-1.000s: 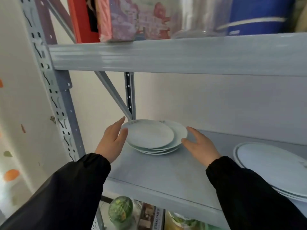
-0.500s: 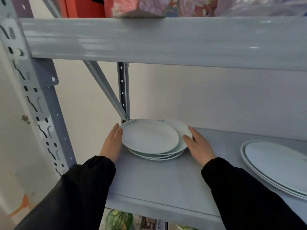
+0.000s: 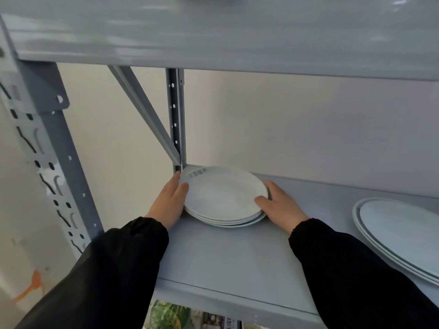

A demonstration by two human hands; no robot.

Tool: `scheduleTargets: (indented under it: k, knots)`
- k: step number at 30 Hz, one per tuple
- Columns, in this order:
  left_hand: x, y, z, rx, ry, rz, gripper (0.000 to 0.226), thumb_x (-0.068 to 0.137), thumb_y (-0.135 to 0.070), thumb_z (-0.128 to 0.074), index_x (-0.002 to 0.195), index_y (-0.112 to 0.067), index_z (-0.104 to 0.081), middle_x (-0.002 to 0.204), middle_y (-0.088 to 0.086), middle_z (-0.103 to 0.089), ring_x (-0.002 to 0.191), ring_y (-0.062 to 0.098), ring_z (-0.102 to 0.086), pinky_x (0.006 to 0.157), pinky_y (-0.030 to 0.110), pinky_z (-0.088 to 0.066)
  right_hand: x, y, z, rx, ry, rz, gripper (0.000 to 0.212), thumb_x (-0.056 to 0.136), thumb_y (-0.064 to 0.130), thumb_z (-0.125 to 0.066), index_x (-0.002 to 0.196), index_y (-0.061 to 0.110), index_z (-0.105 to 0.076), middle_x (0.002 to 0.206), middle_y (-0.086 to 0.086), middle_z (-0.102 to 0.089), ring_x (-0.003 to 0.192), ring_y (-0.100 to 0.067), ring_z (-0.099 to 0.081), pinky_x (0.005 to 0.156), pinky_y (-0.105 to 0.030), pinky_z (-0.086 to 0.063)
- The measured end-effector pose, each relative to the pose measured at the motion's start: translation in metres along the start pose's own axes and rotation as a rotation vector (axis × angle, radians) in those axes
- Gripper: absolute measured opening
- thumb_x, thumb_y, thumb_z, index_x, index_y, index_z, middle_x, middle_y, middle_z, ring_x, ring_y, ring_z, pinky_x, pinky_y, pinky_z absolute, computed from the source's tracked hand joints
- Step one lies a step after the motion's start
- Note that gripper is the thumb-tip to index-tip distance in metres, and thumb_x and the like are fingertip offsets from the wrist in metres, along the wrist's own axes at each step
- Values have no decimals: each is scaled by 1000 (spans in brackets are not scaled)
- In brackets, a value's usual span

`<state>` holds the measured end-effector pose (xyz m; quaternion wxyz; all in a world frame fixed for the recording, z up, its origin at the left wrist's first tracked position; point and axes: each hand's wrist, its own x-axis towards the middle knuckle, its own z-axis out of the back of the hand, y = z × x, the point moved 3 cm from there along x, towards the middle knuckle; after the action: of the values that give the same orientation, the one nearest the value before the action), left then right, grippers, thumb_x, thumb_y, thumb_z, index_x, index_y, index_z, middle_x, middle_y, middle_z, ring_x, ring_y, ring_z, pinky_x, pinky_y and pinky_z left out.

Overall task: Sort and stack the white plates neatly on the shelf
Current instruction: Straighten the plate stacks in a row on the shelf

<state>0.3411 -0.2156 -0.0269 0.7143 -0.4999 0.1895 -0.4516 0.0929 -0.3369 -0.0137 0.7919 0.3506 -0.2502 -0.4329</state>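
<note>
Post (image 3: 176,119) just behind plate stack (image 3: 223,195); bigger plates (image 3: 403,233) far right.

Soft, flat, kinda dim bluish light. Glare streaks and motion smear on the upper shelf (image 3: 213,32) at 12 o'clock; edges bend.

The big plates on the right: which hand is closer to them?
The right hand. It touches the right edge of the small plate stack, apart from the big plates; the left hand is on the stack's far left side.
</note>
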Motion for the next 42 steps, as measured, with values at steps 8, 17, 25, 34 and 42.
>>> scheduleTargets:
  k: [8,17,25,34,42]
  knots:
    - [0,0,-8,253,142,-26,62,98,-39,-34,155,-24,-18,161,-4,-22,146,16,-21,110,28,-18,-1,-6,4,-4,0,-44,54,89,24,-39,140,40,-36,126,12,-56,110,-14,-52,86,-30,-39]
    - [0,4,-7,314,182,24,64,93,-34,-30,155,-27,-15,161,-5,-22,147,25,-16,115,38,-17,-2,-6,3,2,10,-47,57,89,24,-38,142,41,-33,128,13,-54,113,-15,-51,88,-31,-39]
    - [-9,-10,-7,388,196,19,60,97,-21,-25,155,-22,-13,155,2,-33,146,24,-20,120,41,4,-7,-3,2,-33,34,-74,59,82,34,-32,140,46,-29,130,12,-55,115,-20,-52,102,-42,-41]
    - [-3,1,-7,410,140,-54,52,103,-27,-29,154,-31,-17,159,-4,-27,148,19,-18,118,38,7,-12,-5,1,-143,-14,-136,64,94,31,-25,155,29,-7,144,-3,-48,127,-27,-44,115,-45,-24]
    - [-8,-8,-8,475,213,22,57,99,-22,-22,155,-24,-14,158,2,-28,145,22,-20,118,47,9,-22,3,4,-203,-15,-162,60,99,25,-23,156,26,-4,147,-9,-43,134,-30,-36,119,-46,-11]
